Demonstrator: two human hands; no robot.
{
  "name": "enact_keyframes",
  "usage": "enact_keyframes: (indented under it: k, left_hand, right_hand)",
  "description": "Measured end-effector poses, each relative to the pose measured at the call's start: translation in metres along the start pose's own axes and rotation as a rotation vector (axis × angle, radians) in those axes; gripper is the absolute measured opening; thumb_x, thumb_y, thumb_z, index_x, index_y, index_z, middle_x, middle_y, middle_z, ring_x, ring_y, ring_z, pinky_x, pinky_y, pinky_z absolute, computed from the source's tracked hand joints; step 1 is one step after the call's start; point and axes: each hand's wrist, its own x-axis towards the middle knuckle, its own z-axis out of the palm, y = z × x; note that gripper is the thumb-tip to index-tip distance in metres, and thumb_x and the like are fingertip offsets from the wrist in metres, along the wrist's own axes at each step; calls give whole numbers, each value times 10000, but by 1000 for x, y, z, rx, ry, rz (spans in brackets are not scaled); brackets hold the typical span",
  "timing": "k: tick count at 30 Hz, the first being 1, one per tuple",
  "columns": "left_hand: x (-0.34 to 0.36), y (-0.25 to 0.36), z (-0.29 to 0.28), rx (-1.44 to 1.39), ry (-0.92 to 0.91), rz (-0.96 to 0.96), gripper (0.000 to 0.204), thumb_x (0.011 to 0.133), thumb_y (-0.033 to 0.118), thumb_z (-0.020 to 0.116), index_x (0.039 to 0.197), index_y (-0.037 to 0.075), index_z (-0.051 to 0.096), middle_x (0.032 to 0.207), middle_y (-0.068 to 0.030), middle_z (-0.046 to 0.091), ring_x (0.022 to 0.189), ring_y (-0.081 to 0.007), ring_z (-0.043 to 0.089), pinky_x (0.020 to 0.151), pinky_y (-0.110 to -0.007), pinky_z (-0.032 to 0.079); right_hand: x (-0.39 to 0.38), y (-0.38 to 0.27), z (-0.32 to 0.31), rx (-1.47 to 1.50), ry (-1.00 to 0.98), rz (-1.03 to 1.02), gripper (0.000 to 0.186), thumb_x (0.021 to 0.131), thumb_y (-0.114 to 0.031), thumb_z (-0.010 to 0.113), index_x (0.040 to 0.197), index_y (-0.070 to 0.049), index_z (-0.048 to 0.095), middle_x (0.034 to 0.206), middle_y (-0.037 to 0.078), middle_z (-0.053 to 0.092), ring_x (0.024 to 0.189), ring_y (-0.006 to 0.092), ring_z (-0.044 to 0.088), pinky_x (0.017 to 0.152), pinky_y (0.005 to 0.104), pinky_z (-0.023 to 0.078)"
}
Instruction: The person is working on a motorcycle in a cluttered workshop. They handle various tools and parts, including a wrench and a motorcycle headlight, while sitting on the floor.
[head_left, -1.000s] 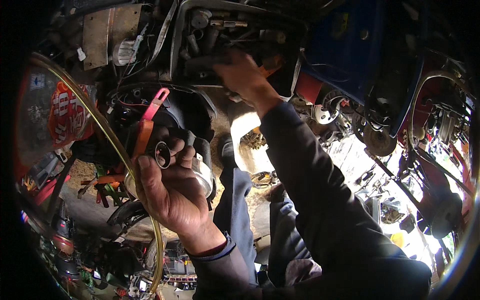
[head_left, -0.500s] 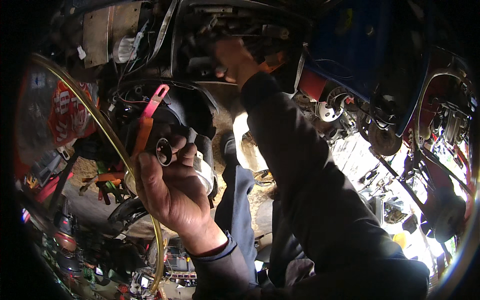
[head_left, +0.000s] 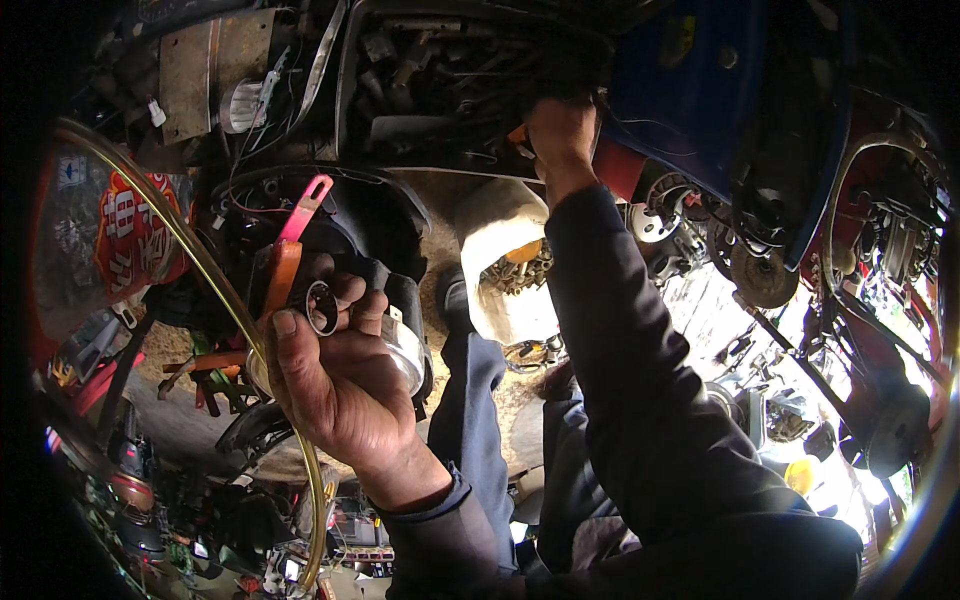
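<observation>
My left hand (head_left: pixel 350 400) is closed, pinching a thin metal ring (head_left: pixel 335 312) between thumb and fingers. A clear yellow hose (head_left: pixel 205 260) passes right by the thumb; whether the hand also grips it, I cannot tell. Behind those fingers is a round silvery metal part (head_left: pixel 405 350). My right hand (head_left: pixel 562 132) reaches into the right end of a black bin (head_left: pixel 400 165) full of dark metal pieces, beside a small orange thing (head_left: pixel 518 134). Its fingers are lost in shadow, so anything in them is hidden.
A cut-open white plastic jug (head_left: pixel 485 215) with small metal parts stands below the bin. A pink-and-orange strap-like piece (head_left: pixel 300 220) rises behind my left hand. A blue panel (head_left: pixel 690 90) borders the bin's right side. Left lies a red printed bag (head_left: pixel 110 230); loose parts crowd the right.
My right hand has moved from the bin's middle to its right end. More of the bin's contents and the white jug now show. My left hand still holds the ring, almost unmoved.
</observation>
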Motion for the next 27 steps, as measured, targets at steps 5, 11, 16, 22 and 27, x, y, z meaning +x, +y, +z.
enact_keyframes:
  k: [5, 11, 16, 22, 27]
  left_hand:
    - [3, -1, -1, -34, -9, -22, 411, 964, 301, 602, 1223, -18, 573, 1102, -144, 640, 894, -200, 622, 779, -348, 560]
    - [4, 2, -3, -30, -33, -49, 421, 958, 297, 613, 1220, -31, 572, 1076, -131, 644, 892, -198, 608, 785, -353, 545]
    - [1, 2, -3, 2, -13, -19, 434, 963, 313, 600, 1272, 11, 551, 1096, -127, 641, 906, -209, 611, 833, -375, 518]
    - [0, 0, -4, 2, -9, -26, 404, 986, 314, 550, 1246, 4, 550, 1149, -154, 635, 967, -218, 628, 849, -373, 521]
    - [1, -1, -9, -14, -108, 0, 394, 986, 294, 553, 1235, -11, 555, 1117, -152, 650, 954, -220, 643, 860, -387, 545]
  right_hand:
    - [12, 18, 3, -236, -370, 18, 203, 855, -83, 536, 1037, -24, 606, 867, 137, 641, 712, 254, 620, 539, 384, 488]
    - [-11, 8, 71, 291, -607, -943, 70, 906, -99, 521, 888, -55, 572, 653, 88, 542, 542, 202, 526, 390, 357, 352]
    - [-58, 11, 49, 250, -607, -721, 108, 941, -77, 506, 967, -42, 605, 617, 86, 507, 513, 183, 537, 375, 343, 369]
    - [-15, 12, 5, -133, -147, -202, 218, 799, -120, 638, 998, -56, 703, 991, 153, 697, 906, 324, 685, 735, 393, 560]
    - [38, -1, 9, -869, -250, -303, 79, 797, -173, 684, 840, -142, 742, 839, 74, 710, 785, 284, 688, 596, 417, 531]
